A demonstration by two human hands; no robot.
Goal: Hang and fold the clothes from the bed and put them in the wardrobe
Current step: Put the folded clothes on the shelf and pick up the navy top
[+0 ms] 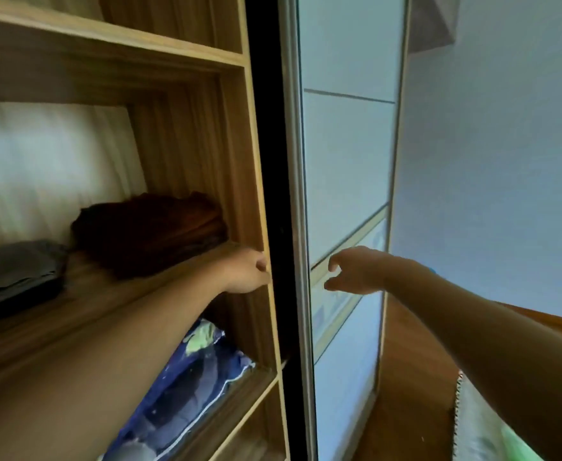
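Observation:
The wooden wardrobe (239,134) stands open on the left, its shelves in view. A dark red folded garment (146,231) and a dark grey folded pile (13,271) lie on the middle shelf. Blue patterned fabric (186,377) sits on the shelf below. My left hand (248,271) rests against the wardrobe's upright side panel, fingers curled at its front edge. My right hand (352,271) hovers in front of the pale sliding door (346,161), fingers apart and holding nothing.
The sliding door's metal frame (298,227) runs top to bottom beside a dark gap. A light blue wall (492,161) lies on the right above wooden flooring (409,367). A white cloth with a green patch (482,434) shows at the bottom right.

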